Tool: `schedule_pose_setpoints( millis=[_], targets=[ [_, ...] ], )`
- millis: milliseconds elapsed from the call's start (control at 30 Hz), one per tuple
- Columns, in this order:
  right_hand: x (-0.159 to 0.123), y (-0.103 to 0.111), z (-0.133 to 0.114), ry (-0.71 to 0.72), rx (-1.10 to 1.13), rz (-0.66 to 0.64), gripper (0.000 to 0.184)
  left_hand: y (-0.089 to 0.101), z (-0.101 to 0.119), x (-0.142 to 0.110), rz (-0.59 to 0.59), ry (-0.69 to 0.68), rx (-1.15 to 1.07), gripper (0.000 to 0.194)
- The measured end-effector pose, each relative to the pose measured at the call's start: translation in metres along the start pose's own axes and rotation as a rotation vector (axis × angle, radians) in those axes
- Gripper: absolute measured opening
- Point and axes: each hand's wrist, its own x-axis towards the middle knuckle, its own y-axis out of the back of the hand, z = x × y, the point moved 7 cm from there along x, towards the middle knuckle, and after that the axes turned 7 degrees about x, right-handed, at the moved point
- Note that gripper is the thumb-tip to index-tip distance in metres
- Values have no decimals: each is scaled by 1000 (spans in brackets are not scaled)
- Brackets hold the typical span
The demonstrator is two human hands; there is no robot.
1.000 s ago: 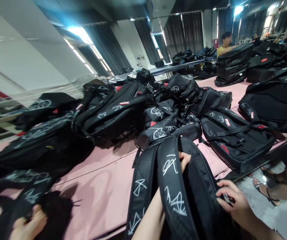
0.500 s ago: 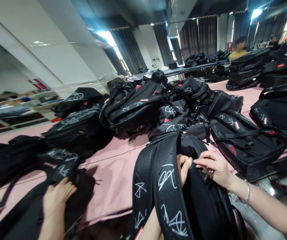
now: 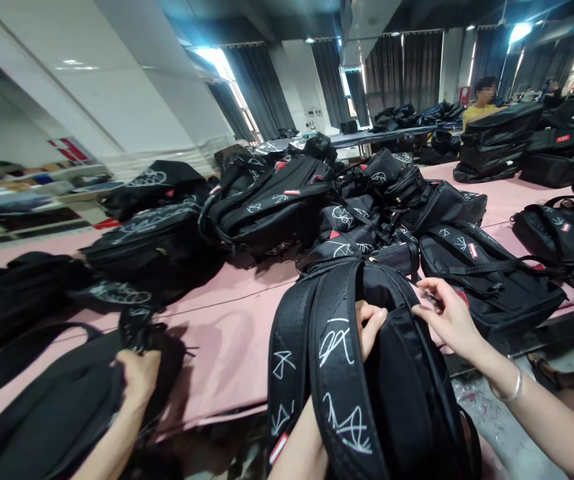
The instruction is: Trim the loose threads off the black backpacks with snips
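Observation:
A black backpack [image 3: 397, 387] with white scribble marks on its shoulder straps [image 3: 337, 360] stands upright against me at the edge of a pink table [image 3: 227, 333]. My left hand [image 3: 371, 325] reaches up from behind the straps, its fingers curled on the pack's top panel. My right hand [image 3: 447, 317], a bracelet on its wrist, pinches the pack's upper right edge; what is between thumb and fingers is too small to make out.
Another person's hand [image 3: 139, 373] grips a second black backpack [image 3: 51, 407] at lower left. Several more backpacks [image 3: 277, 200] are piled across the table. A person in yellow [image 3: 484, 107] sits far back. Someone's sandalled foot [image 3: 547, 370] is on the floor to the right.
My right hand rose from the backpack's lower right side to its top edge and pinched there. The other person's hand moved right along the second pack. My view swung left.

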Motion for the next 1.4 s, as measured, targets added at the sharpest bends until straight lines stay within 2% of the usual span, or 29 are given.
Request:
schedule_pose_setpoints(
  millis=[67,167,300,567,800,967,1067,1167,1233,1267,1333,1400],
  targets=[
    [-11,-2,2,64,-98,-50,23,2,4,-1,15,-9,-4,28],
    [-26,-2,-4,243,-163,-60,13,4,10,-1,33,-20,-8,25],
    [-33,-5,-13,426,-212,-72,16,6,15,0,103,-40,-41,33],
    [-27,-14,-21,517,-278,-70,15,4,12,-1,132,-61,-57,34],
    [-24,-17,-22,566,-324,-140,9,3,8,-1,168,-54,-22,33],
    [-22,-12,-12,427,-35,-139,7,1,3,1,156,-68,-8,33],
    [-26,-12,-6,187,202,-177,14,3,2,1,185,-95,-1,32],
    [-42,-34,-9,-109,375,-343,44,5,6,2,253,-140,54,33],
    [-61,-59,-19,-237,365,-501,57,3,10,4,284,-162,121,35],
    [-70,-73,-24,-268,345,-587,51,1,12,6,292,-173,157,35],
    [-88,-94,-34,-290,342,-714,26,-5,15,11,295,-181,207,34],
    [-97,-98,-37,-302,399,-745,21,-8,10,15,323,-136,228,38]
  ],
)
